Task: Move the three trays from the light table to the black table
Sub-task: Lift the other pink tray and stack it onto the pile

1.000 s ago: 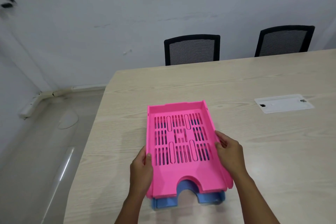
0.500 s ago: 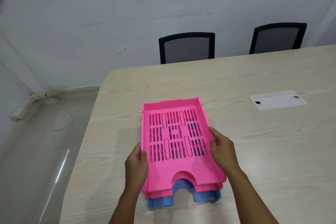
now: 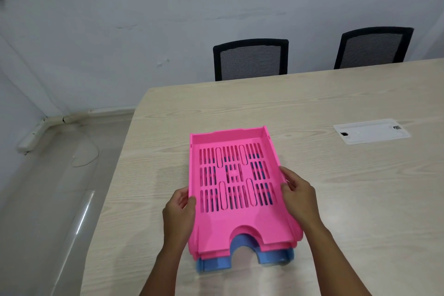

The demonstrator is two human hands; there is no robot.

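Three slotted letter trays are nested in one stack on the light wooden table (image 3: 336, 199). The top pink tray (image 3: 234, 175) hides most of a second pink tray (image 3: 211, 255), of which only the front lip shows. A blue tray (image 3: 276, 258) lies at the bottom. My left hand (image 3: 179, 209) grips the stack's left wall, thumb over the rim. On the right wall sits my right hand (image 3: 298, 194), fingers curled onto the edge. The black table is out of view.
Two black mesh chairs (image 3: 251, 59) (image 3: 372, 47) stand behind the table's far edge. A white cable hatch (image 3: 371, 131) is set in the tabletop at right. The table's left edge drops to grey floor (image 3: 48, 199) with a wall cable duct (image 3: 36, 137).
The pink tray has come down onto the stack and now sits nested, no longer tilted. Both hands keep hold of its sides. The view has shifted slightly.
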